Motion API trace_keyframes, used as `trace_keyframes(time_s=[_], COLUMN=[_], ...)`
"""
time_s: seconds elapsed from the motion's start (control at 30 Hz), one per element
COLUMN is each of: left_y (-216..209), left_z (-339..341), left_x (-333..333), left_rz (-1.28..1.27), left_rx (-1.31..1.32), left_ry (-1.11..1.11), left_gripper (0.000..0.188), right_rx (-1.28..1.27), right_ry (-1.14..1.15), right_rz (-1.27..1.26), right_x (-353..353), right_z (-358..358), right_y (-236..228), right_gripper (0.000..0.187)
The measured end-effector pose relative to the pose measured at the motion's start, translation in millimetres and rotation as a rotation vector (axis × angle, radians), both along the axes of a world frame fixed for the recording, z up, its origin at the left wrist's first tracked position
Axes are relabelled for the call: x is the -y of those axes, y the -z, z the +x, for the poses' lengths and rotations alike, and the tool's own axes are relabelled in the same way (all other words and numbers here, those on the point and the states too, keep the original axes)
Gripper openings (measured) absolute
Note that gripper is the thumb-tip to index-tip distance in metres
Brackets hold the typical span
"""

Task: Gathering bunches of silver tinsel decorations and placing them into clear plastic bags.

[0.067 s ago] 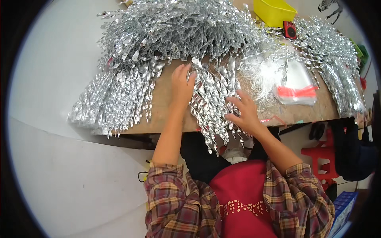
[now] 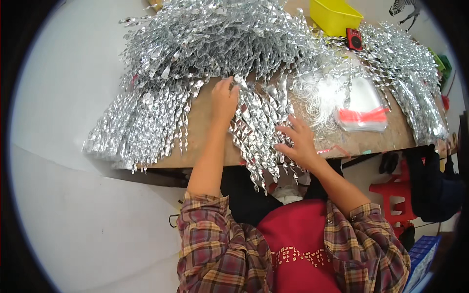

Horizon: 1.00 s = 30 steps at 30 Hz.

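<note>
A bundle of silver spiral-twisted foil strips (image 2: 259, 122) lies at the middle of the table, its lower ends hanging past the front edge. My left hand (image 2: 225, 100) is at the bundle's upper left, thumb and fingers closing round a strip near its top; the grip is partly hidden. At the bundle's right side, my right hand (image 2: 299, 141) is open, its fingers and thumb apart and the fingertips against the strips. Behind both hands rises a large heap of the same silver strips (image 2: 210, 44).
More strips (image 2: 146, 117) drape over the table's left part, and another pile (image 2: 410, 73) covers its right end. White string (image 2: 320, 95) lies beside clear plastic bags (image 2: 364, 105) with a red band. Farther back are a yellow bin (image 2: 334, 17) and a red device (image 2: 354, 39). A red stool (image 2: 393, 195) stands below.
The view has shifted slightly. Both hands keep nearly the same places at the bundle, with only a slight movement of the strips.
</note>
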<state>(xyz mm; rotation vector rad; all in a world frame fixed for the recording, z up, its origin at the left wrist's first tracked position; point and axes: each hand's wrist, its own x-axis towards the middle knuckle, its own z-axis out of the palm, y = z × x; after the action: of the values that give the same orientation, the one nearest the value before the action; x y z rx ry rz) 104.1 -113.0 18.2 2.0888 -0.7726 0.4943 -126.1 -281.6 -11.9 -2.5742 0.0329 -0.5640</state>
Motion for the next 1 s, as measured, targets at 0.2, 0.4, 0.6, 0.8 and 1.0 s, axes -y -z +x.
trace_keyframes(time_s=[0.2,0.4,0.6,0.8,1.0], left_y=[32.8,21.5,6.6,39.9,24.5], left_z=[38.9,20.4,-59.1,-124.6,-144.1], left_x=[25.4,17.8,-30.7,-33.2,-11.5], left_rz=[-0.215,-0.110,-0.018,-0.015,-0.179], left_rx=[-0.511,-0.328,-0.210,-0.323,-0.442], left_ry=[0.171,0.179,-0.129,-0.047,0.079], left_gripper=[0.039,0.033,0.052,0.071,0.069], right_rx=[-0.029,-0.096,0.072,0.039,0.029], right_ry=[-0.061,-0.198,-0.005,-0.070,-0.165], right_rz=[0.123,0.178,0.410,0.178,0.170], right_x=[0.4,19.2,37.6,15.1,-19.0], right_z=[-2.6,5.6,41.6,59.4,50.8], right_y=[-4.7,-7.4,-2.6,6.3,6.8], right_gripper=[0.049,0.045,0.059,0.058,0.050])
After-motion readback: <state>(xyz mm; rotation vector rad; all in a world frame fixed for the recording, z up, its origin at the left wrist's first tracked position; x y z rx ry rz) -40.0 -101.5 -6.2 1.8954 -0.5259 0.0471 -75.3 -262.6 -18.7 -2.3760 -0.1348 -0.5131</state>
